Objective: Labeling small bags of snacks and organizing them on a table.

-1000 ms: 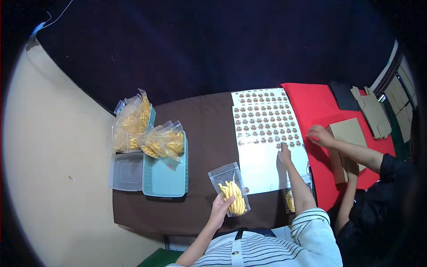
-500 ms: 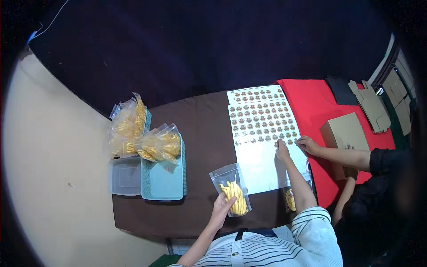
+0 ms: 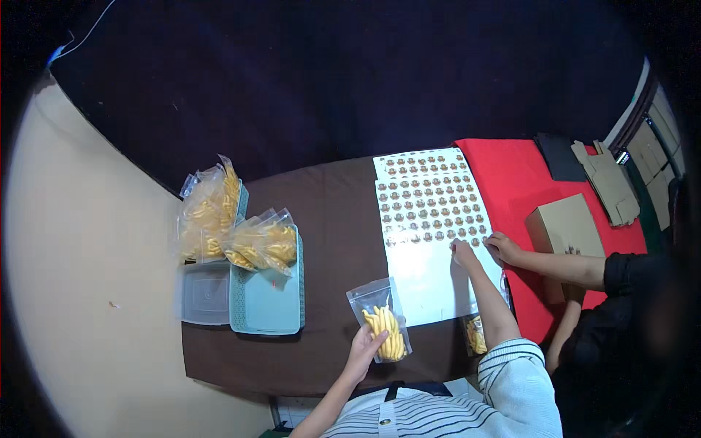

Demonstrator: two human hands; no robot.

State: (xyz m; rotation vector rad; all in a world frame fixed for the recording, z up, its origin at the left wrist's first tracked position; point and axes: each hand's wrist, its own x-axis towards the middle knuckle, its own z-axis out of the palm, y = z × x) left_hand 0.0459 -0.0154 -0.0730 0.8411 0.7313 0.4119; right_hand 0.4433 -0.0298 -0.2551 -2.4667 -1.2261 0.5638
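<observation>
Left hand (image 3: 363, 349) is clamping fingers on a clear bag of yellow snacks (image 3: 381, 327), lying near the table's (image 3: 336, 212) front edge. Right hand (image 3: 462, 252) is resting on the sticker sheet (image 3: 431, 219) at mid-table, fingers together, pressing a sticker. Bare brown cloth is lying open between bag and teal tray (image 3: 266, 306). A co-worker's hand (image 3: 504, 248) is crowding the sheet's right edge.

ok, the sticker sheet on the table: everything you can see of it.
The sticker sheet is a large white, glossy-looking rectangle lying flat on the brown tablecloth, its right edge beside the red cloth. Rows of small round brown stickers fill its far half; the near half is bare backing. The right hand touches it at the lowest sticker row. A second person's hand rests at its right edge.
</observation>
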